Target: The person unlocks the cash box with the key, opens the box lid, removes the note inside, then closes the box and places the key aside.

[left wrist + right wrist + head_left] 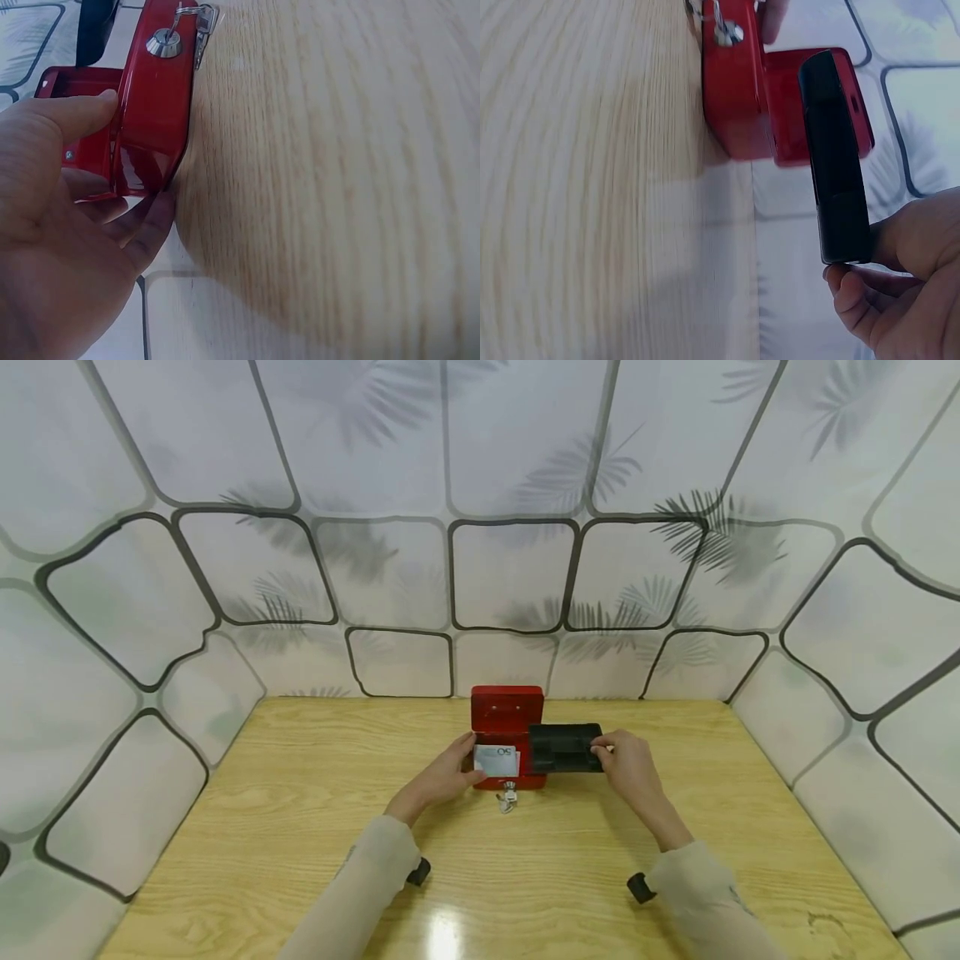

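A red cash box (534,783) stands on the table with its lid (507,708) raised at the back. Inside, on the left, lie banknotes (497,762), the top one marked 50. My left hand (444,772) holds the box by its left side; in the left wrist view its thumb is at the front rim and the fingers lie along the side wall (142,161). Between thumb and fingers, my right hand (628,762) pinches the right end of a black coin tray (562,748). The tray is raised and overlaps the box's right part in the head view.
Keys on a ring (507,798) hang from the lock (163,43) at the front of the box. The wooden table (285,827) meets a patterned backdrop (397,660) behind the box and at both sides.
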Available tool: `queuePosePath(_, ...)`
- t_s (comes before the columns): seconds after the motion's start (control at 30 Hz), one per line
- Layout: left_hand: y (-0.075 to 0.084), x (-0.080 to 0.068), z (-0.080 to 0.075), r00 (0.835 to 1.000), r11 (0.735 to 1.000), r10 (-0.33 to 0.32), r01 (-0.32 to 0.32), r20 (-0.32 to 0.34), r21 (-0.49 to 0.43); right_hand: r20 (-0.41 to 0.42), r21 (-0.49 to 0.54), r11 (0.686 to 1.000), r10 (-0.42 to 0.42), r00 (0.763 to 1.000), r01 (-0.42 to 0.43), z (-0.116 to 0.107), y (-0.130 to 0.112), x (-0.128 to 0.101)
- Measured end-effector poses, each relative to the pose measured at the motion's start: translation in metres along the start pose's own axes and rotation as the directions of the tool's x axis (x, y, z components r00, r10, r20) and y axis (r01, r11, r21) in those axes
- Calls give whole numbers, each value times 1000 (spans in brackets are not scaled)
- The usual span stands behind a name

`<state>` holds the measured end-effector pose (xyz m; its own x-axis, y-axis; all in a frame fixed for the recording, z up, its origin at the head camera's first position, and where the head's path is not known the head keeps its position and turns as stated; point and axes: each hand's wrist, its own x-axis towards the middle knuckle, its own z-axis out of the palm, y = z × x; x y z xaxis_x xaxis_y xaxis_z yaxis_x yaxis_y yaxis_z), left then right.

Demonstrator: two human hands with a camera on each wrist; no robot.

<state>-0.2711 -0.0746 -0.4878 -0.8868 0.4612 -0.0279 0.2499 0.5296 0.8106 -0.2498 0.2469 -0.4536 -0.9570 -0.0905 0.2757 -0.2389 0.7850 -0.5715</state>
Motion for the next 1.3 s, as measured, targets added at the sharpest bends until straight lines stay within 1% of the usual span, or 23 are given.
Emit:
queuePosePath(0.27, 1, -1, -2, 1000, 1000, -14, 14, 13, 19, -5, -45, 999, 17, 1000, -17, -16, 22, 2)
queuePosePath(0.5, 1, -2, -3, 1000, 999, -17, 17, 15, 41, -29, -29, 999, 40, 999, -41, -19, 46, 11)
queuePosePath(0.73, 2, -2, -4, 999, 999, -24, 23, 23, 47, -17, -32, 998, 57, 998, -58, -14, 62, 23)
queuePosePath(0.83, 2, -1, -4, 999, 998, -31, 29, 34, 56, -25, -52, 998, 45, 999, -46, -10, 66, 28)
queuePosePath(1.0, 1, 1, -5, 998, 996, -42, 38, 48, 79, -30, -74, 997, 28, 999, -30, -3, 70, 36)
queuePosePath(1.17, 0, 1, -4, 998, 996, -32, 28, 48, 85, -30, -81, 996, 24, 999, -26, 2, 71, 43)
queuePosePath(1.3, -1, 1, -4, 999, 995, -28, 24, 46, 96, -13, -96, 995, 35, 999, -36, 7, 71, 48)
